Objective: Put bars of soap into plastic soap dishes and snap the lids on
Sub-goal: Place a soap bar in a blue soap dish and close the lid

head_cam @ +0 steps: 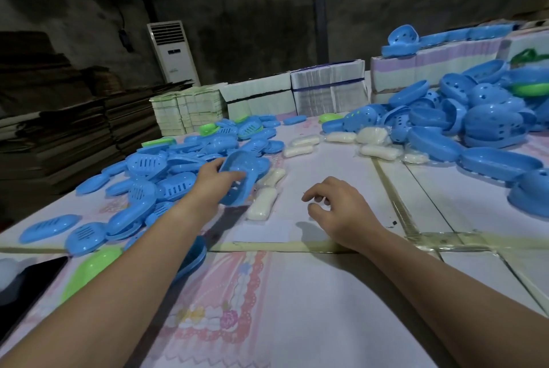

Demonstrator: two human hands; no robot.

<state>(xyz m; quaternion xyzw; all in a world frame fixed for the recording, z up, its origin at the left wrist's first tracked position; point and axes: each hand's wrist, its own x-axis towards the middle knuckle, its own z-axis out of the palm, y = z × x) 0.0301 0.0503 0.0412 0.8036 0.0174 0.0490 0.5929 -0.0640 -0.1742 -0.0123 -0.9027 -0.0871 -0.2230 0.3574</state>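
Note:
My left hand [214, 179] grips a blue plastic soap dish part [242, 171], tilted up over the left pile of flat blue lids [148, 165]. Just right of it lie wrapped white soap bars [263, 203], one close to the held piece. My right hand [335, 207] hovers over the bare table centre with fingers loosely curled, holding nothing. More wrapped soap bars [377, 151] lie farther back. A big heap of deep blue dish bases [481, 118] fills the right side.
A few green dish parts [92, 269] lie among the blue ones. A dark tablet-like slab [26, 287] sits at the near left edge. Stacks of flat cartons [326, 88] line the table's back. A standing air conditioner [173, 53] is behind.

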